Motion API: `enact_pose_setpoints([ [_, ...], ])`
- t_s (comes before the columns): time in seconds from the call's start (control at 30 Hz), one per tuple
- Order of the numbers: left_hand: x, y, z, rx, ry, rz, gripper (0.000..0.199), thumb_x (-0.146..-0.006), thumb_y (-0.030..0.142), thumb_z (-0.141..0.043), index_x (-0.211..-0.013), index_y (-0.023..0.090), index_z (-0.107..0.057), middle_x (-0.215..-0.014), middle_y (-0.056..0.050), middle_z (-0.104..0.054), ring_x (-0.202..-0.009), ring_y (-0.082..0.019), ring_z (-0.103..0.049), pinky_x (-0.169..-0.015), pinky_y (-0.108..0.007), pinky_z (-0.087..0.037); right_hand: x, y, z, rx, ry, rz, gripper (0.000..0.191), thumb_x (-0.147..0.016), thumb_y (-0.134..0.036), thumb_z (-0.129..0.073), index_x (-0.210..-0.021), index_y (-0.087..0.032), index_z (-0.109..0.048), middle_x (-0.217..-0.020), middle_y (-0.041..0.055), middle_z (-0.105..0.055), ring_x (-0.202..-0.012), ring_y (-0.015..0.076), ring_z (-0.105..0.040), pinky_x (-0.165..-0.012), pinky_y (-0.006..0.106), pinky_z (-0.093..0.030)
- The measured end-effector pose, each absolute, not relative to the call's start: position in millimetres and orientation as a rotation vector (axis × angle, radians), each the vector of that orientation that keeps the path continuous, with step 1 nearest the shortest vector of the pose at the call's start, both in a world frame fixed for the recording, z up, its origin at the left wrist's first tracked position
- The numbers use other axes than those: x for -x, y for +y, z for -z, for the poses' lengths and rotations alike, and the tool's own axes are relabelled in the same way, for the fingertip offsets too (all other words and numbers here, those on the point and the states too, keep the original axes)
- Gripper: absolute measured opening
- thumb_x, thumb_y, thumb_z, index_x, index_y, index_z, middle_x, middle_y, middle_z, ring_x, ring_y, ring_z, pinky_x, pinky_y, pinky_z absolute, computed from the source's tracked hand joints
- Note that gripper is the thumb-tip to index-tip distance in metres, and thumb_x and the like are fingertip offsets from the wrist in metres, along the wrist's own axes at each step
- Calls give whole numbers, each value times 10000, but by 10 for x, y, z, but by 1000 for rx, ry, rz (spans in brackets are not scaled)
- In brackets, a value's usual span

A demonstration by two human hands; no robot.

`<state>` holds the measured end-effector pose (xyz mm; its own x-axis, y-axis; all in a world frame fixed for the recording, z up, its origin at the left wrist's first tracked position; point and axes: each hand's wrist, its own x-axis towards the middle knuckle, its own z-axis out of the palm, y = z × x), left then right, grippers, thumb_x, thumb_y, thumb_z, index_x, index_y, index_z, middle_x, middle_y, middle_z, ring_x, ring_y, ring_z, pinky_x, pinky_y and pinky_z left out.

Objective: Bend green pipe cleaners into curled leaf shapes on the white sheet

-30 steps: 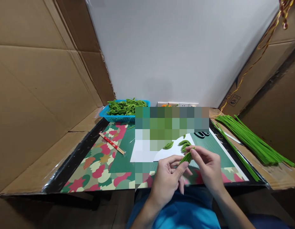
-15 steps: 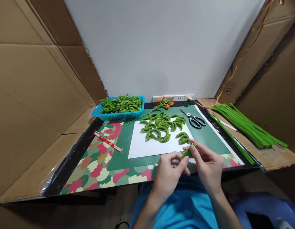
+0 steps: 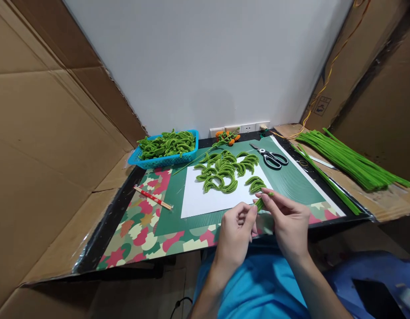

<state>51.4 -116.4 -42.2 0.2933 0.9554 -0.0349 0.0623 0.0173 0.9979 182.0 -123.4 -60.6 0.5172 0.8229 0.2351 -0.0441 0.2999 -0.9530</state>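
Note:
Between my two hands is a small green pipe-cleaner leaf (image 3: 259,204), held over the front edge of the white paper (image 3: 205,206). My left hand (image 3: 236,230) pinches its lower left end with thumb and fingers. My right hand (image 3: 288,221) is closed on its upper right end, where a short green tip pokes out past the fingers. The fingers cover much of the leaf. Just beyond them lies a small group of curved green leaves (image 3: 256,183). A larger cluster of the same curved leaves (image 3: 221,170) is spread over the paper farther back.
A blue basket (image 3: 165,160) heaped with green leaves stands back left. Scissors (image 3: 273,159) lie on the green mat (image 3: 291,186), beside an orange-flowered stem (image 3: 228,136). Green pipe cleaners (image 3: 354,161) lie right. Wrapped chopsticks (image 3: 153,198) rest left. Cardboard walls (image 3: 52,133) flank the table.
The camera view has tilted slightly. My hands have drawn a little closer together around the leaf, and less of it shows between the fingers.

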Motion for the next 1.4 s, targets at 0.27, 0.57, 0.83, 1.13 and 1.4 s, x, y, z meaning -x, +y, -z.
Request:
enact_pose_setpoints([
  [0.27, -514, -1149, 417, -1305, 1002, -976, 405, -971, 521, -662, -781, 174, -581, -614, 36, -537, -478, -70, -473, -452, -178, -364, -1865, -1192, 576, 963, -777, -996, 311, -812, -363, -901, -1065, -190, -850, -1052, 137, -833, -941, 302, -823, -824, 387, -698],
  [0.57, -590, -1174, 404, -1372, 1065, -1007, 405, -988, 517, -624, -764, 192, -537, -639, 32, -550, -478, -79, -456, -452, -193, -374, -1799, -1222, 614, 1023, -844, -755, 218, -848, -339, -862, -1038, -230, -866, -1048, 100, -836, -910, 302, -827, -863, 434, -701],
  [0.83, -574, -1146, 423, -1323, 1018, -1055, 407, -1001, 512, -596, -755, 205, -488, -587, 50, -493, -474, -86, -419, -491, -211, -350, -1806, -1209, 567, 933, -936, -871, 385, -868, -313, -847, -1242, -234, -798, -1125, 103, -824, -985, 296, -818, -934, 470, -680],
  [1.13, -595, -1215, 454, -1601, 1262, -1109, 325, -1037, 316, -492, -746, 217, -386, -659, 49, -414, -602, -118, -370, -584, -254, -285, -1739, -1279, 682, 1031, -1116, -532, 263, -927, -234, -773, -1180, -281, -826, -1156, 56, -821, -1008, 256, -809, -931, 384, -681],
  [1.4, -567, -1179, 459, -1484, 1153, -1023, 375, -1039, 475, -496, -772, 227, -403, -681, 44, -426, -594, -123, -411, -561, -237, -317, -1694, -1279, 770, 1067, -1104, -355, 302, -967, -258, -723, -1263, -256, -788, -1209, 79, -802, -1028, 268, -800, -920, 410, -687],
])
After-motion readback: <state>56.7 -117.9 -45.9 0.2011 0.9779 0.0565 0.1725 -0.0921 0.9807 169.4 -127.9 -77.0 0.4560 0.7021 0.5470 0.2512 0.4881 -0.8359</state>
